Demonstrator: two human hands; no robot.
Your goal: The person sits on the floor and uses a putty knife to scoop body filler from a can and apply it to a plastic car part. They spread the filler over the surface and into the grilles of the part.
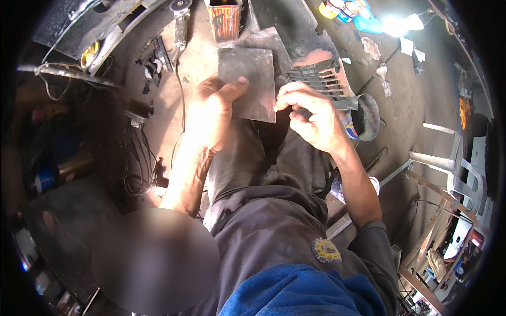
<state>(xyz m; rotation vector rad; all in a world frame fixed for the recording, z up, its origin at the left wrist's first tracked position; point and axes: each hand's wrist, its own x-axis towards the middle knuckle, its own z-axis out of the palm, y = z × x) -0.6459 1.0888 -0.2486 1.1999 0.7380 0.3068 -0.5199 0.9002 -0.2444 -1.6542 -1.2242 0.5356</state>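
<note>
My left hand [213, 108] grips a square grey plate [247, 89] by its left side, thumb pressed on its upper face. At the plate's right edge, my right hand [308, 116] has its fingers curled, with the fingertips close to or on that edge; whether they hold anything I cannot make out. Behind the plate lie a darker grey sheet [269, 47] and, to the right, a slatted grey panel [332, 89] with a pink patch [311, 58]. The plate is held over my legs.
An angle grinder [180, 26] and an orange striped container [224, 21] lie ahead. Cables [139, 179] run at the left. Paint cans [329, 9] and a bright lamp [395, 25] are at the upper right. A metal frame [432, 163] stands at the right.
</note>
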